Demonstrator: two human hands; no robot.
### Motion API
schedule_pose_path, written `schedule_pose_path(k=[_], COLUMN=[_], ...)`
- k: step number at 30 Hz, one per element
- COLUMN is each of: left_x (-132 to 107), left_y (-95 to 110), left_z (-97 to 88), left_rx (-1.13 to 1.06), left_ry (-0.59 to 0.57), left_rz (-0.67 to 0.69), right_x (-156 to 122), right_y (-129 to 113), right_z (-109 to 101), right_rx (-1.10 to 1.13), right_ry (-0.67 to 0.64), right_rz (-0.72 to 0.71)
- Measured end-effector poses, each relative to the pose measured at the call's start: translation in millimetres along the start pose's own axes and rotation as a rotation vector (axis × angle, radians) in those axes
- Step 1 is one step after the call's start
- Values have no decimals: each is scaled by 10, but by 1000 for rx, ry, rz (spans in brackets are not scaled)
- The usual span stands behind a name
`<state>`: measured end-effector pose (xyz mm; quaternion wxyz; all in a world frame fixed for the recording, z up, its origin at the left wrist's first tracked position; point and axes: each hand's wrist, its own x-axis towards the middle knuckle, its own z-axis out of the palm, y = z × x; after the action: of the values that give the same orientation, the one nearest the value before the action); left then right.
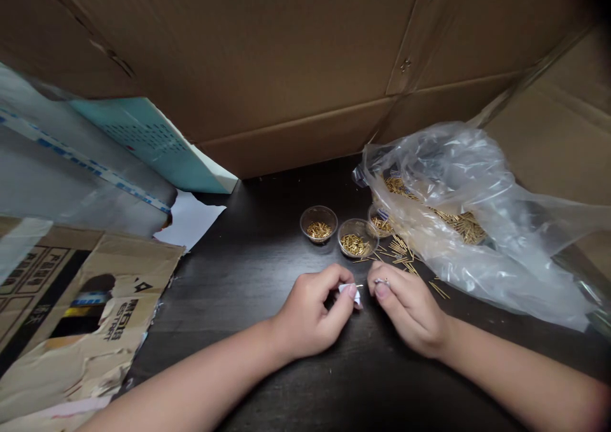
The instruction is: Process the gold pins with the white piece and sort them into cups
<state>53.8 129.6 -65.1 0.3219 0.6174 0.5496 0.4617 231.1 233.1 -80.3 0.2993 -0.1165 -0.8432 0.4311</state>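
My left hand (312,311) is closed in a pinch on a small white piece (347,289) with a thin metal pin sticking out toward the right. My right hand (408,308) is closed too, its fingertips pinching a tiny silvery part (382,282) right next to that pin. Both hands hover just above the dark table (248,273). Beyond them stand three small clear cups of gold pins (319,223) (357,237) (379,222). Loose gold pins (405,254) lie scattered by the right hand.
A crumpled clear plastic bag (477,216) holding many gold pins lies at the right. Cardboard walls (296,63) close off the back and right. A flattened printed carton (71,311), plastic sheet and a teal-and-white board (157,146) lie at the left.
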Motion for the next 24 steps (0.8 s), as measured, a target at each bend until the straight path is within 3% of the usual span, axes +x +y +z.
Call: schedule_pose_path(k=[7,14,19,24], left_x=[-14,21,33,21], left_y=[-51,-74,-38,-11], left_z=[-47,-62,-78,-81], left_rx=[57,15,9,0], left_ry=[-9,46,51,46], left_rz=[-20,-19,-16,-22], right_x=[-44,-151,-53,32], right_y=[86,151,96,52], right_z=[5,63,-7,-46], right_rx=[-95,98,-117,-70], right_ry=[78,179,169,145], right_rz=[-22,119,35,-25])
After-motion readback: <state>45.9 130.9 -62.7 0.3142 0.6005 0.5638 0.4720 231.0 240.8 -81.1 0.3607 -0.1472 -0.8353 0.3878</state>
